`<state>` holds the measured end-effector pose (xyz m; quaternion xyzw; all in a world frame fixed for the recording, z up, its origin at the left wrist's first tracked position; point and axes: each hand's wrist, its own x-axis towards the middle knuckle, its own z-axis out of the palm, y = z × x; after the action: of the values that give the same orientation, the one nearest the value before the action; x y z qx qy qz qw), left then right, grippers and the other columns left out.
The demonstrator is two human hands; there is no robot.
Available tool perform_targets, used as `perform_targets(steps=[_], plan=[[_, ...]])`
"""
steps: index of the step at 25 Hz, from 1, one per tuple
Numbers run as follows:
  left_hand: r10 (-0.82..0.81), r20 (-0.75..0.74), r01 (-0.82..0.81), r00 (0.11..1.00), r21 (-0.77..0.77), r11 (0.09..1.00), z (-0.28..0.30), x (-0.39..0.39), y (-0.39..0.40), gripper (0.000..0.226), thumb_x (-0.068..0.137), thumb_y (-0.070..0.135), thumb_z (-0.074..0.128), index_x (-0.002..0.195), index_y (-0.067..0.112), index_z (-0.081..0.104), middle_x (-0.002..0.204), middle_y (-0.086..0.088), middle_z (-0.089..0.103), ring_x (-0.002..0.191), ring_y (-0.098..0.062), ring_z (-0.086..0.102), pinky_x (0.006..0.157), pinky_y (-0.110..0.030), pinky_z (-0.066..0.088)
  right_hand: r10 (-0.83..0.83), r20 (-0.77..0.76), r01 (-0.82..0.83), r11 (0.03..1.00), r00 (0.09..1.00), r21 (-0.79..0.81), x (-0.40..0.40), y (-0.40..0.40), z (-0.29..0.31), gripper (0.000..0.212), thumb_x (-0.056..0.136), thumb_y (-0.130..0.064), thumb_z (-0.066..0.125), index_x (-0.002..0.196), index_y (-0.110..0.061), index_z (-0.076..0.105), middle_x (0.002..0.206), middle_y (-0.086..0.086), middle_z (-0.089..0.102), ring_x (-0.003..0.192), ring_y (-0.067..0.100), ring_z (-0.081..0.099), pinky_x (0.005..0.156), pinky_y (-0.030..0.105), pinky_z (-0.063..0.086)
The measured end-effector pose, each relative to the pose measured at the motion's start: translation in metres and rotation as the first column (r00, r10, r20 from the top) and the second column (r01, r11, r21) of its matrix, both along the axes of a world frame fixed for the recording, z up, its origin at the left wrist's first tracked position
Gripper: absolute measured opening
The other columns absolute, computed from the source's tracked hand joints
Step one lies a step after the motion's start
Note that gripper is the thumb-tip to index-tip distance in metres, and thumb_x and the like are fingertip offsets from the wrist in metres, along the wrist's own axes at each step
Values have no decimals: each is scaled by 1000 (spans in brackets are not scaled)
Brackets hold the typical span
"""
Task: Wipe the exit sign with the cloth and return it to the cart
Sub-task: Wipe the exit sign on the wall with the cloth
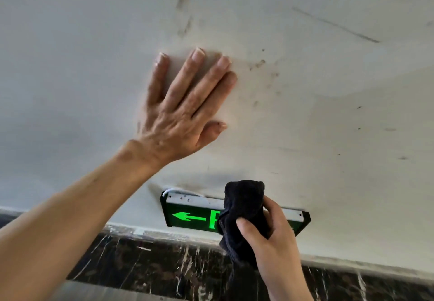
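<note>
The exit sign [187,213] is a black box with a glowing green arrow and letters, fixed low on a white wall just above a dark skirting. My right hand [272,237] grips a bunched black cloth [242,211] and presses it against the sign's middle, hiding most of the lettering and the right part of the face. My left hand [185,105] lies flat on the wall above the sign, fingers spread, holding nothing. No cart is in view.
The white wall [328,113] carries scuffs and dark smears above and right of my left hand. A black marble skirting [145,260] with white veins runs below the sign. A grey floor strip [94,293] shows at the bottom left.
</note>
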<state>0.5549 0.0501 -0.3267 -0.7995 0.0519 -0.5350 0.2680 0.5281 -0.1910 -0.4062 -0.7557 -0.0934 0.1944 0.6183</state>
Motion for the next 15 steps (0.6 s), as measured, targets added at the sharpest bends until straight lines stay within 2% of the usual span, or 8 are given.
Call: perform_targets(steps=[3, 5, 8, 10, 12, 14, 15], plan=[[16, 53, -18, 998, 44, 999, -2, 6, 4, 67, 102, 48, 26, 155, 9, 32, 152, -12, 36, 143, -35, 26, 121, -56, 9, 10, 46, -10, 1000, 999, -3, 0, 11, -14, 48, 80, -22, 71, 99, -62, 55, 99, -29, 68, 93, -4, 64, 88, 37, 53], [8, 77, -12, 997, 50, 999, -1, 8, 4, 65, 102, 48, 24, 153, 10, 33, 151, -11, 37, 143, -35, 27, 121, -55, 10, 8, 130, -4, 999, 991, -32, -3, 17, -18, 49, 81, -22, 70, 102, -64, 52, 102, -35, 63, 95, -8, 60, 86, 33, 53], [9, 82, -13, 997, 49, 999, 0, 9, 3, 64, 101, 48, 22, 151, 11, 36, 150, -9, 39, 142, -33, 28, 121, -54, 11, 2, 403, 36, 996, 915, -87, -10, 27, -17, 60, 80, -20, 69, 113, -65, 45, 110, -33, 59, 103, -9, 56, 85, 17, 49], [16, 83, -20, 996, 44, 999, 0, 9, 3, 63, 101, 47, 21, 150, 11, 39, 150, -8, 40, 141, -33, 29, 120, -54, 12, -25, 663, 95, 993, 749, -71, -11, 35, -17, 63, 80, -10, 67, 124, -52, 48, 115, -25, 60, 107, -2, 57, 86, 15, 48], [15, 89, -19, 996, 39, 999, 1, 10, 1, 63, 101, 47, 20, 149, 11, 40, 149, -8, 40, 141, -32, 29, 120, -54, 13, -33, 856, 118, 992, 515, -33, -10, 47, -22, 58, 77, -4, 63, 127, -31, 53, 118, -7, 62, 108, 11, 58, 90, 28, 49], [5, 94, -8, 996, 34, 999, 1, 11, 0, 62, 101, 46, 21, 148, 11, 41, 149, -8, 40, 141, -32, 29, 120, -54, 13, 22, 942, 115, 991, 336, -64, -8, 65, -30, 42, 85, -6, 54, 123, -24, 57, 115, 3, 67, 105, 24, 61, 90, 38, 49], [2, 97, -5, 995, 32, 999, 0, 11, 0, 62, 100, 46, 22, 148, 11, 41, 149, -8, 40, 142, -32, 29, 120, -54, 14, 67, 955, 120, 987, 290, -105, -8, 74, -35, 38, 88, -9, 49, 121, -24, 60, 113, 4, 69, 104, 26, 62, 89, 41, 50]])
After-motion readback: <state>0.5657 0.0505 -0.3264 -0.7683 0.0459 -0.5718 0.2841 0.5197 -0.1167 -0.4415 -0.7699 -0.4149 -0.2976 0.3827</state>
